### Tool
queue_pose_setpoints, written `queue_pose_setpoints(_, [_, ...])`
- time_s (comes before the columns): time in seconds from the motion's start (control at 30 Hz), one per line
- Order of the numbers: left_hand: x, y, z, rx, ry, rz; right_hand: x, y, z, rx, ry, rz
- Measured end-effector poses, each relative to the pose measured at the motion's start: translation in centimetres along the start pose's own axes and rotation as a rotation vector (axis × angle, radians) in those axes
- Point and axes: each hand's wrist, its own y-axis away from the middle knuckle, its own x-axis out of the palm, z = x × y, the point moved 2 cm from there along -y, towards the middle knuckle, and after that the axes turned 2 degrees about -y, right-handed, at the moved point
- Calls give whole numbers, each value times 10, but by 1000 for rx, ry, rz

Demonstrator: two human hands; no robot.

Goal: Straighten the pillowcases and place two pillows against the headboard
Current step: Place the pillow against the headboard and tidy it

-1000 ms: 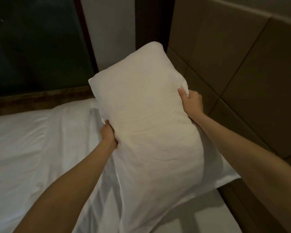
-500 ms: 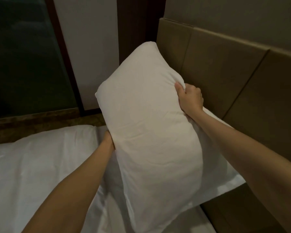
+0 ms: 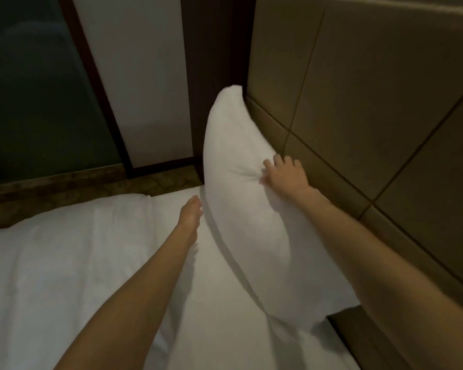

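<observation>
A white pillow [image 3: 241, 198] stands on edge on the bed, leaning against the brown padded headboard [image 3: 372, 102] on the right. My right hand [image 3: 284, 173] rests on the pillow's upper edge, fingers spread and pressing into the fabric, which puckers under the thumb. My left hand [image 3: 190, 213] hovers just left of the pillow above the sheet, fingers together and extended, holding nothing. I see only this one pillow.
The bed's white sheet [image 3: 78, 263] covers the lower left. Beyond the bed are a dark wooden ledge [image 3: 51, 188], a dark window pane [image 3: 32, 89] and a white wall panel [image 3: 145, 76]. A brown bed-frame edge [image 3: 358, 332] shows at the lower right.
The pillow went from held up in both hands to standing against the headboard. My left hand let go of it. My right hand opened from a grip to a press.
</observation>
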Motion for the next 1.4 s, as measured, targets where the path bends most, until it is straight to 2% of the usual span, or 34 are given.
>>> queue_pose_setpoints(0.13, [-20, -4, 12, -25, -34, -52, 65, 42, -18, 280, -88, 359])
queue_pose_setpoints(0.17, [-24, -3, 15, -29, -36, -56, 74, 50, -19, 294, -137, 404])
queue_pose_setpoints(0.27, [-25, -3, 33, -82, -22, -12, 80, 63, -2, 209, -209, 351])
queue_pose_setpoints(0.37, [-19, 3, 53, -72, -7, 33, 76, 71, 20, 165, -314, 380])
queue_pose_setpoints(0.47, [-29, 0, 68, -100, 55, 17, 70, 79, 35, 177, -380, 502])
queue_pose_setpoints(0.53, [-36, -1, 70, -128, 70, 46, 67, 90, 48, 196, -417, 640])
queue_pose_setpoints(0.63, [-39, -8, 63, -148, -71, 29, 70, 111, 69, 146, -350, 776])
queue_pose_setpoints(0.83, [-48, -24, 52, -99, -311, -114, 69, 131, 80, 192, -180, 551])
queue_pose_setpoints(0.97, [-40, -23, 34, -56, -272, -158, 48, 120, 79, 41, -95, 418])
queue_pose_setpoints(1.07, [-18, -17, -3, 89, -206, -127, 15, 100, 56, 16, -82, 267])
queue_pose_setpoints(1.2, [45, -12, -67, 292, -151, -60, -31, 74, 5, 176, -105, 109])
queue_pose_setpoints(1.3, [84, -15, -72, 323, -226, 24, -37, 79, -33, 286, -73, 188])
queue_pose_setpoints(1.4, [97, -12, -25, 226, -389, 183, -19, 99, -54, 396, -126, 296])
